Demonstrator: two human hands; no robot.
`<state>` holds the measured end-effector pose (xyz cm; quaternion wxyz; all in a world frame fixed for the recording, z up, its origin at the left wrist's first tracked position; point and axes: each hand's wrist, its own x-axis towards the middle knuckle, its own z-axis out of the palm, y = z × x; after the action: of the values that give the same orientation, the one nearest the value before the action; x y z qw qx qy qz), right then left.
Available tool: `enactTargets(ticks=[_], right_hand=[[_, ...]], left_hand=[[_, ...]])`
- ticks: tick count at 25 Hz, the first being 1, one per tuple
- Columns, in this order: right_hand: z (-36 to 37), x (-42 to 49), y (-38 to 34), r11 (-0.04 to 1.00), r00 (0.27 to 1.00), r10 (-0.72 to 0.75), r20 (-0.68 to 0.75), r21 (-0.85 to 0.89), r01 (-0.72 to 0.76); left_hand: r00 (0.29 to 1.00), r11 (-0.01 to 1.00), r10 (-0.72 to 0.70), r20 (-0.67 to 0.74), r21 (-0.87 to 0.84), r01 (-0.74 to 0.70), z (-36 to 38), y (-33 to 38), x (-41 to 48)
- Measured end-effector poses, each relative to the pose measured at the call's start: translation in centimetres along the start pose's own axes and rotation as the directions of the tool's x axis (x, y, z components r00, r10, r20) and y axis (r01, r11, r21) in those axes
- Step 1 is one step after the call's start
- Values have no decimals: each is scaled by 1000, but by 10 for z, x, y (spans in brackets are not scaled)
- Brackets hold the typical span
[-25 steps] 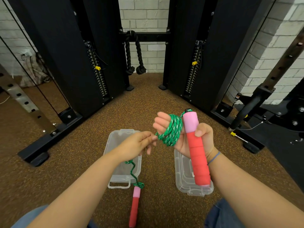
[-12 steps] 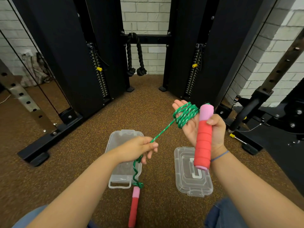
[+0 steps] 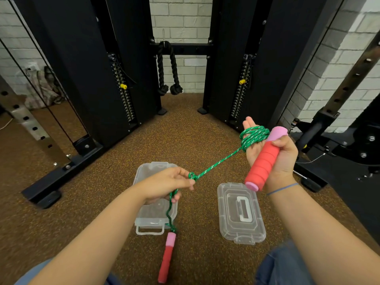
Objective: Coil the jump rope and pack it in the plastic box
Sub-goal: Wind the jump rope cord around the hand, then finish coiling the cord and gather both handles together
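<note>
Mid-coiling, the green jump rope (image 3: 218, 163) is looped round the right hand (image 3: 275, 159), 1 red handle (image 3: 262, 161) gripped; its run is pinched by the left hand (image 3: 164, 186) above the plastic box (image 3: 153, 218). Another wrap is needed.

The left hand (image 3: 164, 186) hides part of the clear plastic box (image 3: 144, 223); the green braided rope (image 3: 218, 163) vanishes inside its fingers.

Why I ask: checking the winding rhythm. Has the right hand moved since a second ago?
Yes. The right hand swung right and away from the lid, toward the right black column.
</note>
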<state>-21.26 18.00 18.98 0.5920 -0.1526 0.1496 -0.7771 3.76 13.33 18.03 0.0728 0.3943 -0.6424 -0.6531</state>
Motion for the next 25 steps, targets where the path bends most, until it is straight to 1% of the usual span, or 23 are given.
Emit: enactTargets(ticks=[2, 3, 5, 7, 9, 11, 13, 14, 15, 16, 17, 18, 19, 20, 21, 22, 24, 25], right_hand=[[-6, 2, -4, 999, 999, 0, -44, -32, -2], [-7, 0, -6, 997, 998, -6, -60, -78, 1], [-2, -3, -6, 992, 998, -24, -61, -125, 16], [3, -5, -6, 996, 998, -27, -50, -92, 22], [6, -4, -4, 997, 997, -62, -54, -41, 60], [9, -5, -5, 996, 996, -87, -31, -20, 86], [8, -5, -7, 995, 994, -101, -45, -30, 100], [9, -6, -7, 992, 991, -114, -71, -68, 110], [8, -6, -5, 982, 984, -139, -109, -143, 123], [9, -6, -1, 957, 972, -178, -150, -258, 135], [9, -6, 4, 900, 955, -231, -185, -414, 137], [11, -7, 9, 799, 935, -294, -198, -588, 126], [10, -9, 14, 646, 905, -373, -203, -757, 96], [9, -9, 18, 451, 864, -465, -191, -891, 45], [9, -11, 20, 262, 833, -533, -146, -965, -2], [10, -13, 21, 96, 832, -549, -75, -995, -26], [8, -16, 22, -193, 875, -475, 88, -981, -7], [7, -16, 23, -325, 891, -434, 137, -946, -13]], left_hand=[[999, 997, 31, -37, 75, -28, 0, 0, 1], [997, 991, 46, -60, 127, -38, 0, 1, 2], [989, 973, 86, -119, 222, -58, 4, 2, 3], [974, 946, 157, -164, 308, -101, 8, 2, 3], [970, 917, 189, -151, 380, -119, 11, 0, 4], [977, 923, 147, -154, 377, -79, 11, -3, 6], [969, 928, 116, -216, 372, -29, 9, -6, 7], [963, 931, 107, -249, 365, -8, 9, -7, 7], [957, 944, 88, -276, 331, 9, 9, -8, 8], [955, 964, 56, -291, 264, 24, 9, -8, 9], [955, 984, 11, -297, 172, 42, 9, -7, 9], [954, 995, -33, -298, 84, 60, 8, -6, 10], [952, 997, -67, -300, 6, 72, 8, -4, 10], [950, 995, -89, -301, -66, 72, 8, -2, 10], [950, 989, -97, -297, -139, 58, 7, 1, 8], [954, 980, -92, -285, -197, 36, 7, 4, 6], [966, 965, -41, -257, -259, -28, 5, 10, 2], [971, 952, -3, -239, -297, -71, 3, 12, 0]])
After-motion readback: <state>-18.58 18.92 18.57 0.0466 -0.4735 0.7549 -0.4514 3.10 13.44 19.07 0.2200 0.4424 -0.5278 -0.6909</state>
